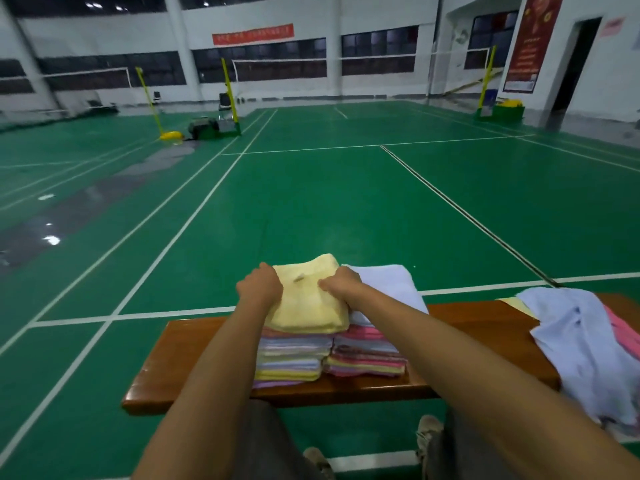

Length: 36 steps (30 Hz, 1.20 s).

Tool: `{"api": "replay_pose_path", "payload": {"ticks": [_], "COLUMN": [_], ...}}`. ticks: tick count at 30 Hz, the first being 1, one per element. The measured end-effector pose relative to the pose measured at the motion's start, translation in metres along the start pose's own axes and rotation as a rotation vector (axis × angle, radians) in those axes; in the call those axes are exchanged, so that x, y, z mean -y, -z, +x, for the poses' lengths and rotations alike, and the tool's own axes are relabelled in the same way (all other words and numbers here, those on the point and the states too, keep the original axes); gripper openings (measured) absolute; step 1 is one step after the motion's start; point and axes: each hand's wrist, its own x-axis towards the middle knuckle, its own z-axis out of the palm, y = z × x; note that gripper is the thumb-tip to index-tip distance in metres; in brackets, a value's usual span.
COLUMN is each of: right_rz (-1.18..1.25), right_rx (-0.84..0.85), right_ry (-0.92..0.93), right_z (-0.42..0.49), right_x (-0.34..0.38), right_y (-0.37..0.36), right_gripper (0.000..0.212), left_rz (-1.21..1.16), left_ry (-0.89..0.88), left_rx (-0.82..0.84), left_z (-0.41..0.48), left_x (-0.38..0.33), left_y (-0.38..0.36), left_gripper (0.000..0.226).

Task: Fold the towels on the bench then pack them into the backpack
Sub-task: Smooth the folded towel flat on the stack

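Both grips are on the folded yellow towel (308, 299) topping the left stack (292, 358): my left hand (259, 285) curls over its left edge, my right hand (341, 282) pinches its far right edge. I judge folding well along; loose towels (581, 344) wait at the table's (194, 362) right end, and I see no backpack.

Green court floor (311, 202), white walls (381, 15), dark windows (259, 60), yellow net posts (228, 88)

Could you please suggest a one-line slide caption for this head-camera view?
Both hands, left hand and right hand, on a folded yellow towel atop a stack on the bench.
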Motion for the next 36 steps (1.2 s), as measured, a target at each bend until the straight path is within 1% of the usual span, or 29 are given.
{"api": "replay_pose_path", "payload": {"ticks": [2,4,6,8,9,10,12,13,14,15,16,17,18,19,22,27,33,36], "right_rz": [0.01,0.002,-0.03,-0.169,-0.268,-0.355,-0.524,-0.614,-0.685,-0.725,-0.74,-0.749,-0.76,-0.769,-0.811,-0.934,-0.928,-0.872], "right_rx": [0.018,-0.011,-0.007,0.004,-0.03,-0.106,-0.317,-0.413,-0.462,-0.444,-0.369,-0.273,-0.186,-0.135,-0.115,-0.111,-0.05,0.012], "right_ry": [-0.003,0.014,0.043,0.09,0.132,0.185,0.329,0.437,0.54,0.604,0.611,0.573,0.521,0.488,0.484,0.49,0.469,0.437], "right_z": [0.003,0.008,0.012,0.012,0.01,0.007,0.001,0.0,0.002,0.006,0.01,0.014,0.018,0.022,0.032,0.05,0.055,0.054], "right_x": [-0.001,0.004,0.007,0.007,0.005,0.003,0.0,-0.001,-0.002,-0.003,-0.004,-0.006,-0.01,-0.013,-0.015,-0.012,-0.017,-0.015], "right_y": [-0.001,0.001,0.003,0.0,-0.003,-0.007,-0.013,-0.018,-0.023,-0.028,-0.033,-0.039,-0.046,-0.052,-0.065,-0.069,-0.062,-0.055], "right_gripper": [0.051,0.048,0.046,0.045,0.045,0.047,0.049,0.048,0.046,0.043,0.041,0.043,0.049,0.055,0.064,0.064,0.063,0.064], "left_rz": [-0.024,-0.031,0.012,0.082,0.099,0.12,0.182,0.181,0.145,0.089,0.039,0.018,0.001,-0.02,-0.077,-0.069,-0.01,0.043], "left_ry": [0.029,0.024,0.008,0.023,0.037,0.024,-0.117,-0.203,-0.278,-0.319,-0.313,-0.277,-0.239,-0.211,-0.194,-0.159,-0.161,-0.166], "left_rx": [-0.068,-0.118,-0.095,-0.032,-0.014,-0.026,-0.153,-0.22,-0.232,-0.173,-0.068,0.043,0.104,0.117,0.083,0.023,0.007,0.006], "left_z": [-0.003,-0.001,0.002,0.005,0.005,0.005,0.004,0.004,0.004,0.005,0.006,0.007,0.008,0.01,0.016,0.019,0.021,0.017], "left_x": [0.003,0.002,0.0,0.002,0.003,0.003,-0.004,-0.008,-0.012,-0.013,-0.012,-0.008,-0.002,0.005,0.014,0.012,0.002,-0.001], "left_y": [-0.004,0.001,0.005,0.005,0.003,0.002,-0.001,-0.006,-0.012,-0.019,-0.029,-0.038,-0.045,-0.051,-0.056,-0.068,-0.073,-0.069], "left_gripper": [0.036,0.042,0.045,0.045,0.048,0.052,0.056,0.051,0.044,0.042,0.047,0.052,0.055,0.057,0.058,0.058,0.059,0.059]}}
